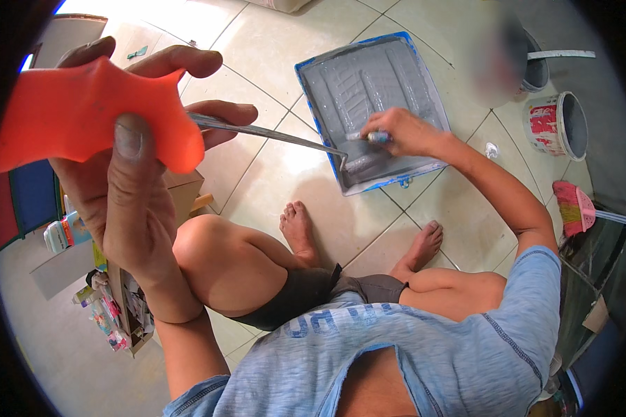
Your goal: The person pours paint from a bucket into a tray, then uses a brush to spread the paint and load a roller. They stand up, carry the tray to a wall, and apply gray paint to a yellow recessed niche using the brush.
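Note:
My left hand (130,172) is raised close to the camera and holds the orange plastic handle (88,112) of a paint roller, thumb across it and several fingers loosely extended. From the handle a metal rod (271,133) runs down to the grey-coated roller cover (362,162), which lies in the near end of a paint tray (318,122). Grey paint coats the tray, and its rim is blue. Over the tray, my right hand (404,130) grips a small paint-smeared tool (378,137) beside the roller cover; its exact kind cannot be told.
Tiled floor (250,187) surrounds the tray, with my bare feet on its near side. At right are a paint-stained bucket (545,125), a second bucket (536,62) partly behind a blurred patch, and a broom (574,208). Left, a box (128,313) holds assorted packages.

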Motion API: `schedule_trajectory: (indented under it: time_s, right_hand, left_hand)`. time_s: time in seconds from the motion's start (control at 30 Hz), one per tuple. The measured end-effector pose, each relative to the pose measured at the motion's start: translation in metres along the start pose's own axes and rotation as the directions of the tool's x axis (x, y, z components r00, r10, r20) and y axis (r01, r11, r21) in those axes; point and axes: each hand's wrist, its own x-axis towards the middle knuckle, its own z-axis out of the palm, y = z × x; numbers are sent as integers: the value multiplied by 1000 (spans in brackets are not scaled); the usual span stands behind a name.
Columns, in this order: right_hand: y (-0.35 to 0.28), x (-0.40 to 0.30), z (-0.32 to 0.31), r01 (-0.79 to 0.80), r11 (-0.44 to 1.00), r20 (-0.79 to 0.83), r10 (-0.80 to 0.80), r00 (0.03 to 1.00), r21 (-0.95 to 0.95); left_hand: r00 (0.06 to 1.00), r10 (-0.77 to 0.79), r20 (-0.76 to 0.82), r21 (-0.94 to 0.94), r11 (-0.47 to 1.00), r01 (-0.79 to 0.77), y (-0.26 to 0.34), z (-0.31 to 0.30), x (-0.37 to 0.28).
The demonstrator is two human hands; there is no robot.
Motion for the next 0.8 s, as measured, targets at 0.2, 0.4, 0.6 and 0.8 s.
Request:
schedule_trajectory:
  time_s: [0.2,0.4,0.6,0.8]
  right_hand:
    - [17,-9,-12,59,998,-93,-57,994,18]
    - [16,-43,-9,-30,997,-37,32,999,71]
    - [21,-67,-33,-144,988,-142,150,978,50]
    - [21,-100,-14,-162,986,-136,166,977,42]
  left_hand:
    - [999,19,37,-20,1000,-18,-6,2,2]
    - [1000,-6,12,-2,1000,6,-3,6,2]
    - [1000,0,15,50,999,-1,-4,6,4]
    - [998,40,50,91,995,-45,-3,-1,11]
